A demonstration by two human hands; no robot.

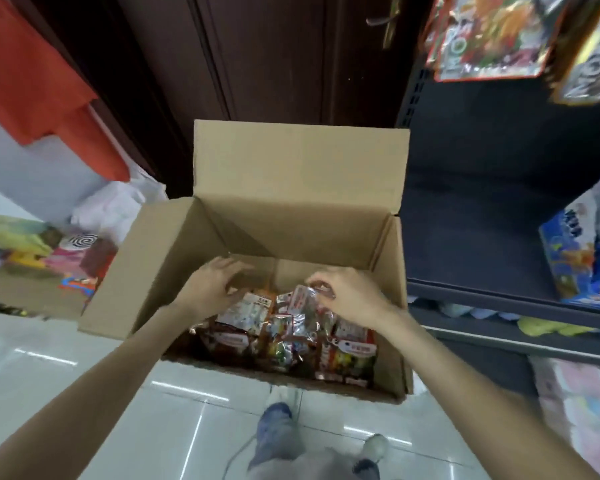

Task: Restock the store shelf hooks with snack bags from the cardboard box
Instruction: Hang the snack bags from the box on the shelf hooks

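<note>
Glossy pale floor tiles (49,393) run under everything, and a dark wooden door (257,57) stands behind an open cardboard box (298,168). Its rear flap stands upright against the door, and its left flap folds outward over the floor. Snack bags (281,337) lie heaped in the bottom of the box, mostly toward its near side, in red, orange and silvery foil wrappers with white labels.

Both bare forearms reach down into the box. The left hand (210,285) hovers over the left part of the heap with its fingers spread and slightly bent; the fingertips are at or near the top edge of one bag, and the blur hides whether they actually touch it. The right hand (347,296) has its fingers curled and pinches the top of a silvery foil bag (303,303) that stands up from the pile.

To the right, a dark metal shelf unit (465,299) carries a blue printed package (579,258) on one shelf. Colourful snack bags hanging on hooks (489,36) show at the upper right. A red cloth (32,74) hangs at the upper left, with mixed colourful goods (49,258) stacked below it. The person's jeans leg (278,434) and a shoe (374,448) appear at the bottom edge.
</note>
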